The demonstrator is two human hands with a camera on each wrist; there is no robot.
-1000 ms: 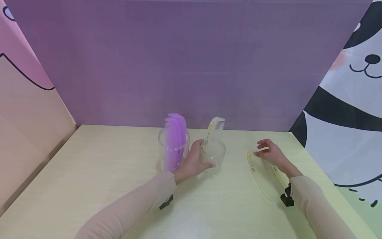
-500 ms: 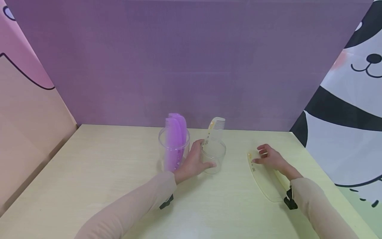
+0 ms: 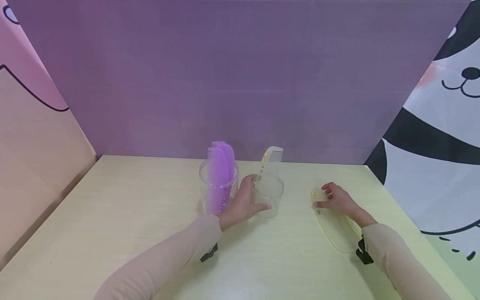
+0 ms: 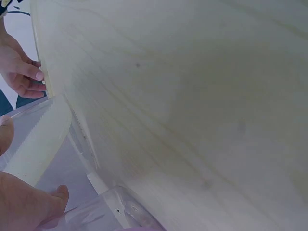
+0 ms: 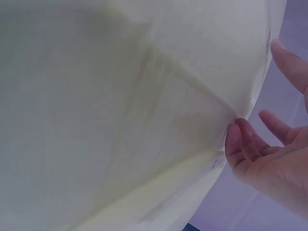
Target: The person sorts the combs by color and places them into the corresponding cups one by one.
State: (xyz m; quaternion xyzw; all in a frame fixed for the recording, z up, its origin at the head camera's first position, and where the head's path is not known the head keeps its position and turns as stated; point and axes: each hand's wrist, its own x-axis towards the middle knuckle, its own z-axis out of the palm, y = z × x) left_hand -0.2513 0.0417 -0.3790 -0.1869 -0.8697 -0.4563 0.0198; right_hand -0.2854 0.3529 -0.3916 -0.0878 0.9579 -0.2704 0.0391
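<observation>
My left hand (image 3: 243, 205) grips a clear plastic cup (image 3: 275, 196), with the thumb at its near side and the fingers round the left. One pale yellow comb (image 3: 265, 158) with a small print leans upright in that cup; its teeth show in the left wrist view, where the comb (image 4: 45, 137) sits behind clear plastic. My right hand (image 3: 339, 201) is low over pale yellow combs lying on the table. Its thumb is at the printed edge of the left comb (image 3: 330, 231), apart from the fingers. A second comb (image 3: 351, 225) is partly hidden under the wrist.
A second clear cup (image 3: 203, 181) stands just left of my left hand, holding several purple combs (image 3: 221, 164) upright. Behind the pale wooden table (image 3: 142, 200) rises a purple panel (image 3: 240, 83). A panda-print panel (image 3: 442, 175) borders the right side.
My right hand has lowered and shifted slightly towards me and left, its thumb coming to the left comb's edge. The left hand and both cups have stayed in place.
</observation>
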